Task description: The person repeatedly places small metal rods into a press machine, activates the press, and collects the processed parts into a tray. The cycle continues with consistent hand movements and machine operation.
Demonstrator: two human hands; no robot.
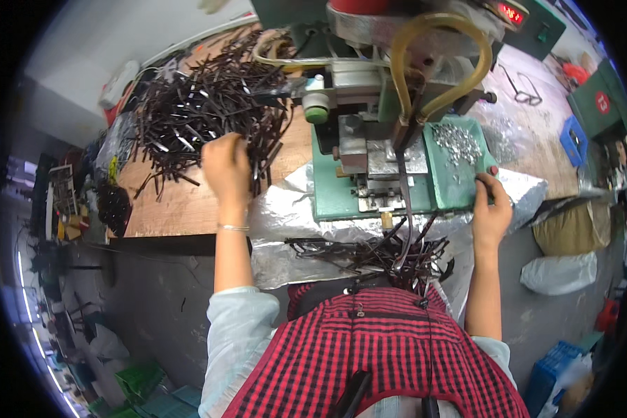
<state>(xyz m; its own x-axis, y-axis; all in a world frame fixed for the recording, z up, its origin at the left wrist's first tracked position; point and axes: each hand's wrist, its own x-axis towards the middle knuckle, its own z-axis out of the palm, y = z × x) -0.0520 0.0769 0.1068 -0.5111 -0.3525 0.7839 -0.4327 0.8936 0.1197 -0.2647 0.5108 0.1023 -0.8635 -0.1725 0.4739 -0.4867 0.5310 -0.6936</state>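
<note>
My left hand [226, 167] reaches into a big heap of dark thin strips [202, 104] on the wooden bench and closes on a few of them. My right hand [491, 205] rests at the right edge of a green tray [460, 188], with its fingers curled on the rim. The tray carries small silvery metal bits [457, 142]. Between my hands stands a green press machine [369, 104] with a yellowish hose [439, 63]. A second pile of dark strips [380, 252] lies on silvery foil in front of me.
Silvery foil sheet [285, 230] covers the bench front. A pair of glasses [526, 90] lies at the back right, beside a blue crate [573, 139]. Bags [561, 272] lie on the floor to the right. Cluttered shelves [63, 202] stand at the left.
</note>
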